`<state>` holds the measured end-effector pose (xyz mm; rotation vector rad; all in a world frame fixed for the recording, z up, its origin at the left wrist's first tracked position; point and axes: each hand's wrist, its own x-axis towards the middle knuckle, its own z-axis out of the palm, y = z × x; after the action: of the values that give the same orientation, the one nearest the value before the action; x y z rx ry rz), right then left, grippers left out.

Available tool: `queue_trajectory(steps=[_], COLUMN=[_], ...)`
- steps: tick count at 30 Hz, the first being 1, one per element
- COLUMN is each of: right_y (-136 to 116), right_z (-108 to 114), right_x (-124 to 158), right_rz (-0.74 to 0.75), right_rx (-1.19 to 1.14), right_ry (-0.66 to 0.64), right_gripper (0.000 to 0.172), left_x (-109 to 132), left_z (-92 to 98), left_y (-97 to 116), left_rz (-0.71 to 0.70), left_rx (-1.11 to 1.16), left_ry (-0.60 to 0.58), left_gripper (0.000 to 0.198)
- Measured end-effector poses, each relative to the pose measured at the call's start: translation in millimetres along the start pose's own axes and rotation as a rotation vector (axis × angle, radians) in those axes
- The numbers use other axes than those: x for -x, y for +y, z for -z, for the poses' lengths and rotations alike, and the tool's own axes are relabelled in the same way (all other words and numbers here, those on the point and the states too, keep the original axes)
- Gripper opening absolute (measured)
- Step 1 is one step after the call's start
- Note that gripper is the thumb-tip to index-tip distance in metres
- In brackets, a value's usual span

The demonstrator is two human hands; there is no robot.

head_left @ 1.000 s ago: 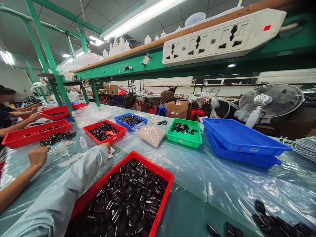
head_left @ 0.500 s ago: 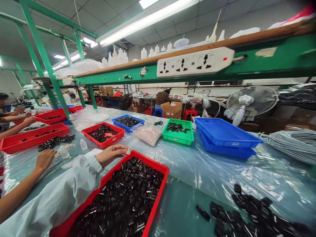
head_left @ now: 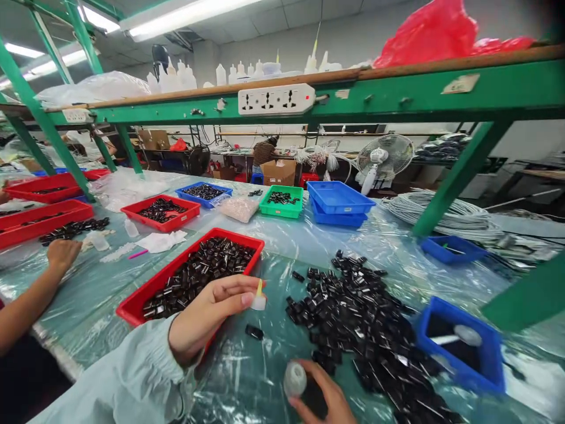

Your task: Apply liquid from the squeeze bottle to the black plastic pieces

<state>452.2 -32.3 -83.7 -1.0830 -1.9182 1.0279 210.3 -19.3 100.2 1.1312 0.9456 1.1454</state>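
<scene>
My left hand (head_left: 207, 312), in a pale blue sleeve, hovers by the near right corner of a red tray (head_left: 132, 307) full of small black parts. Its fingers pinch a small white cap with a yellow tip (head_left: 259, 299). My right hand (head_left: 329, 399) shows at the bottom edge, wrapped round a small white-topped bottle (head_left: 295, 380). A single black part (head_left: 255, 332) lies on the plastic sheet between the hands. A loose pile of black parts (head_left: 353, 306) spreads to the right of them.
A co-worker's bare arm (head_left: 26, 309) reaches in at left. A small blue bin (head_left: 493, 359) sits near right. Farther off are red trays (head_left: 159, 213), a green tray (head_left: 281, 203), stacked blue trays (head_left: 338, 203), a cable coil (head_left: 445, 215), a fan (head_left: 384, 156) and a green post (head_left: 454, 179).
My left hand has drawn back from the far side of the red tray, now pinching the cap. The view has swung down and right, bringing my right hand, the bottle and the pile into view.
</scene>
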Motion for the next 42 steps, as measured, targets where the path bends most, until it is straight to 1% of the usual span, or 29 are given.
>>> queue_trajectory(steps=[3,7,10,12,15,20,23,28,35,39,41,42], right_y=[-7.2,-21.1,-27.6,-29.4,-29.9,-29.7,-30.0,-29.4,-24.9,-27.4,-30.1,-31.2], right_z=[0.7,1.8,4.1,5.4,6.1,5.0,4.6,4.5,3.2,4.3,5.5,6.2], right_x=[3.9,7.9,9.2,10.4,12.7,13.9,12.9,11.0,11.8,12.6,13.1,13.1], right_rz=[0.017,-0.013,-0.037,-0.047,-0.046,-0.042,-0.032,-0.013,0.004,-0.011,-0.028,-0.034], right_rx=[-0.010,-0.028,-0.042,-0.047,-0.049,-0.039,-0.033,-0.042,-0.068,-0.051,-0.023,-0.009], right_ry=[0.000,0.008,0.003,-0.003,-0.008,-0.002,0.006,0.012,0.000,0.006,0.009,0.009], right_gripper=[0.036,0.035,0.036,0.040,0.044,0.041,0.040,0.044,0.043,0.042,0.043,0.045], left_x=[10.6,19.3,24.6,28.1,32.0,29.8,26.3,25.0,24.2,26.2,29.1,30.4], left_z=[-15.9,-30.3,-37.2,-39.9,-41.7,-43.3,-43.6,-41.5,-41.4,-39.4,-36.2,-34.1], left_y=[-19.5,-55.7,-86.7,-104.4,-121.3,-131.5,-135.5,-139.5,-141.2,-140.8,-140.2,-139.9], left_rz=[-0.015,-0.058,-0.106,-0.148,-0.233,-0.358,-0.394,-0.432,-0.456,-0.463,-0.422,-0.366], left_rx=[-0.018,-0.102,-0.197,-0.270,-0.382,-0.520,-0.568,-0.630,-0.705,-0.716,-0.689,-0.651], left_ry=[-0.002,0.028,0.066,0.094,0.120,0.125,0.111,0.092,0.075,0.058,0.063,0.093], left_gripper=[0.032,0.032,0.031,0.028,0.022,0.021,0.022,0.024,0.024,0.027,0.027,0.028])
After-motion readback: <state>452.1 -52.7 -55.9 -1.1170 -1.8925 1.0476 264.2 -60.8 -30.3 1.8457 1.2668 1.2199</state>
